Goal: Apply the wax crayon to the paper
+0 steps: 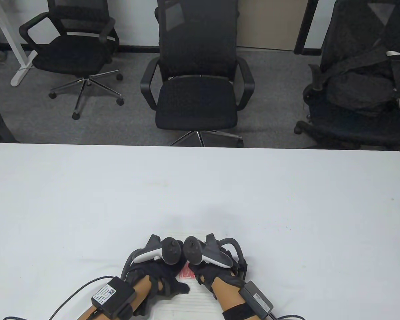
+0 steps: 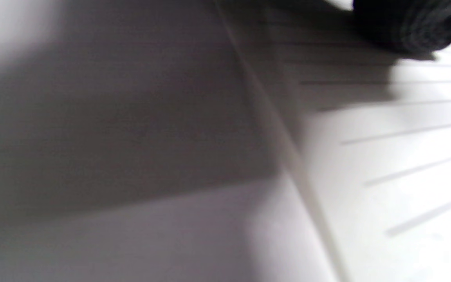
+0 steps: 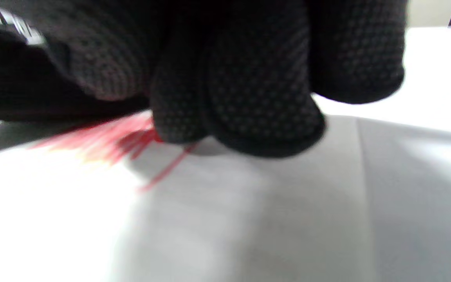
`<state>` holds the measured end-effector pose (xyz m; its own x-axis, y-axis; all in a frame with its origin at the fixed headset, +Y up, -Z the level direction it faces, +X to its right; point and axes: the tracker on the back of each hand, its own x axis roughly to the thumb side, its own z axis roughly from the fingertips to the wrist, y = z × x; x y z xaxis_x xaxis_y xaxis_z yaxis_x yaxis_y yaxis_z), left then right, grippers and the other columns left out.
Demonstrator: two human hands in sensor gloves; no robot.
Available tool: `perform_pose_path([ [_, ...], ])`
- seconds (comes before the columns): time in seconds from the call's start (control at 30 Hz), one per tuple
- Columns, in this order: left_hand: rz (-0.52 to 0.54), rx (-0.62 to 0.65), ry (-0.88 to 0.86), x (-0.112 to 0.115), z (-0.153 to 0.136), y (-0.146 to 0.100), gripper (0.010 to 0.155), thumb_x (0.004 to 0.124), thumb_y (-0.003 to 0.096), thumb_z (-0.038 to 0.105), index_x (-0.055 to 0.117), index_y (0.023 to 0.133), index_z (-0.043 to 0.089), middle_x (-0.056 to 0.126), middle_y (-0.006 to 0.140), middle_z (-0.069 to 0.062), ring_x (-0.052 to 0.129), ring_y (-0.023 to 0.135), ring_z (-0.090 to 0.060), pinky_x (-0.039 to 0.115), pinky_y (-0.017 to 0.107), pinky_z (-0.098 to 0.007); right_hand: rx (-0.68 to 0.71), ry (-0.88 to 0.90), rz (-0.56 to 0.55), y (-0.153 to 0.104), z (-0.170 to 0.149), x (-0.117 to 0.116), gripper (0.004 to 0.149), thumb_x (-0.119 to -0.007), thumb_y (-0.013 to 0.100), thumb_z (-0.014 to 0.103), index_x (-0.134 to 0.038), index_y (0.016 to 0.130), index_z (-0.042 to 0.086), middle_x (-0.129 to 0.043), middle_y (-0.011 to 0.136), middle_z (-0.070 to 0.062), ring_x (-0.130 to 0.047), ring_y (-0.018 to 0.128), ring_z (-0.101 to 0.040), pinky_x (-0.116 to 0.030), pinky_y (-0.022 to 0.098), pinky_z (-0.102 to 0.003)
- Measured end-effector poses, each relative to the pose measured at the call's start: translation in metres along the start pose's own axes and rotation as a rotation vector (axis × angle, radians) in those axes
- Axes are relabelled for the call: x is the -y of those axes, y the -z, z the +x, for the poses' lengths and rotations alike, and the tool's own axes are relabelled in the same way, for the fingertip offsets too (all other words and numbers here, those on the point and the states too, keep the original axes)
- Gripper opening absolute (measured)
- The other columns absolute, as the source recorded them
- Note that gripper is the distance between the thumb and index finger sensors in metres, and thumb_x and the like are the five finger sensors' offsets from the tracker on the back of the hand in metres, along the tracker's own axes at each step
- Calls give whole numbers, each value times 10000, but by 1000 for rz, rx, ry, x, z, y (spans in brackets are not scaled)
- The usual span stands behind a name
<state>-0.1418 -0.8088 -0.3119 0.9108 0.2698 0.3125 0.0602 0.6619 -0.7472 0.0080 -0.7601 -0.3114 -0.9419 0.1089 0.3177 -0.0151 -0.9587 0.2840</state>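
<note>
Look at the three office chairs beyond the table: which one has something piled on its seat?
The right-hand chair: dark bags or clothing are heaped on it. The middle chair and the left chair have bare seats.

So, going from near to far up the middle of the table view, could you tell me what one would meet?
Lined paper → red crayon marks → the two trackers → bare white table → black office chair.

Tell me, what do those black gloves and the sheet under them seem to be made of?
The gloves look like knitted fabric with a matte, dotted grip texture. The sheet looks like plain white ruled paper, matte: thin grey lines cross it, and red marks, probably waxy crayon, streak it.
</note>
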Motion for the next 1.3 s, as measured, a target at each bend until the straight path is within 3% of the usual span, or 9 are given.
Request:
perform_pose_path([
  [0.2,0,0,0,0,0,0,1042,728,365,803,-36,1007,505,-182,1024,205,-185,1014,-144,-17,704,-591,-20,-87,-231,-1,5,-2,397,-842,381,404,-882,730,219,-1012,532,-59,-1029,334,-183,-889,373,-443],
  [0.4,-1,0,-2,0,0,0,1043,730,364,803,-38,1005,508,-183,1023,206,-186,1013,-144,-18,703,-590,25,-42,28,0,6,1,399,-845,390,398,-872,737,204,-1005,537,-72,-1025,344,-194,-875,394,-461],
  [0.57,0,-1,-1,0,0,0,1042,729,364,803,-37,1006,508,-181,1024,207,-183,1014,-144,-17,704,-590,15,-41,-139,-2,3,-1,397,-848,380,401,-885,727,212,-1013,529,-65,-1030,329,-189,-886,373,-449],
  [0.67,0,-1,0,0,0,0,1042,728,365,804,-38,1005,507,-182,1024,206,-184,1014,-144,-17,705,-590,38,-34,-89,-2,3,-2,396,-846,383,401,-880,727,208,-1011,525,-68,-1029,327,-188,-885,372,-451],
  [0.77,0,-1,-1,0,0,0,1042,728,365,804,-38,1005,507,-182,1024,206,-185,1014,-143,-17,704,-590,35,14,106,0,6,-2,400,-845,393,398,-871,740,202,-1007,537,-73,-1028,343,-194,-876,392,-461],
  [0.93,0,-1,0,0,0,0,1042,729,365,803,-36,1006,507,-182,1024,205,-184,1014,-144,-17,704,-590,42,-26,-75,-3,7,-3,400,-847,384,403,-882,733,211,-1014,531,-67,-1033,329,-190,-886,372,-451],
  [1.03,0,-1,0,0,0,0,1042,728,365,804,-37,1006,507,-181,1024,205,-184,1014,-144,-17,705,-590,55,-20,-60,-3,7,-3,399,-846,385,402,-879,732,208,-1013,529,-69,-1033,328,-190,-886,372,-451],
  [1.17,0,-1,0,0,0,0,1041,729,365,804,-37,1005,508,-181,1024,206,-184,1014,-142,-17,705,-590,50,-10,126,-1,10,-3,398,-846,394,400,-874,737,202,-1010,533,-73,-1031,339,-194,-879,389,-461],
  [1.3,-1,-1,0,0,0,0,1043,730,364,803,-37,1005,508,-182,1024,205,-184,1014,-144,-17,704,-591,45,-27,0,-3,10,-3,401,-849,390,400,-880,739,205,-1014,534,-72,-1033,335,-196,-882,380,-456],
])
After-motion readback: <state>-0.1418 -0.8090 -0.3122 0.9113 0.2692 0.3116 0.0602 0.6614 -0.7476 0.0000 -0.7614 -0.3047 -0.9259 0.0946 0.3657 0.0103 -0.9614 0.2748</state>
